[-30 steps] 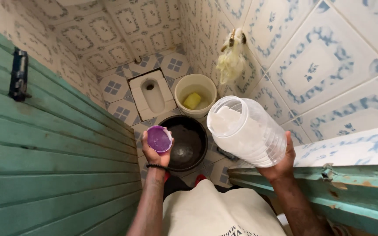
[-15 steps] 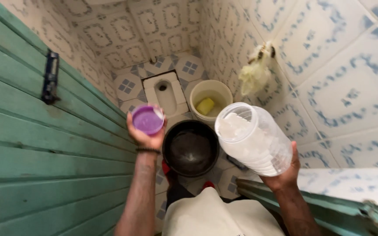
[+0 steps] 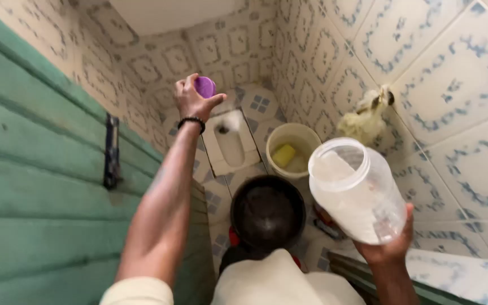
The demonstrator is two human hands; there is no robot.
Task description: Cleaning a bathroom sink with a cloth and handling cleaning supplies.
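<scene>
Purple cup (image 3: 205, 86) between left fingers (image 3: 217, 100)

We see a purple cap (image 3: 205, 86) and a clear jar (image 3: 357, 191) with white powder inside. The door (image 3: 35, 186) is green. The wall tiles (image 3: 441, 85) are white with blue shapes. The bucket (image 3: 293, 148) is cream with a yellow sponge (image 3: 283, 155). The basin (image 3: 268, 212) is black.
</scene>
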